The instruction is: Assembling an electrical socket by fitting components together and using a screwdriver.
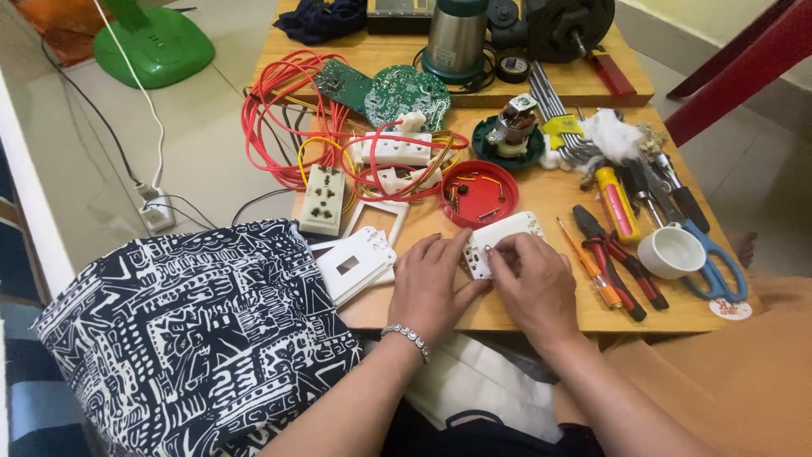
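Both hands rest near the front edge of a low wooden table [550,199] and grip one white plastic socket plate [506,233]. My left hand [433,286], with a bead bracelet at the wrist, holds the plate's left side. My right hand [533,283] covers its lower right part, fingertips pressed on its face. Just behind the plate sits a round red lid [479,193] with small parts in it. To the left lie several white faceplates [353,264] and a cream socket module [323,199].
Red and yellow wires [283,118] tangle around white sockets and green circuit boards [397,91]. Right of my hands lie pliers [613,258], screwdrivers, scissors [717,258] and a white cup [672,251]. A patterned cushion [194,330] sits at left; a green fan base [152,42] stands on the floor.
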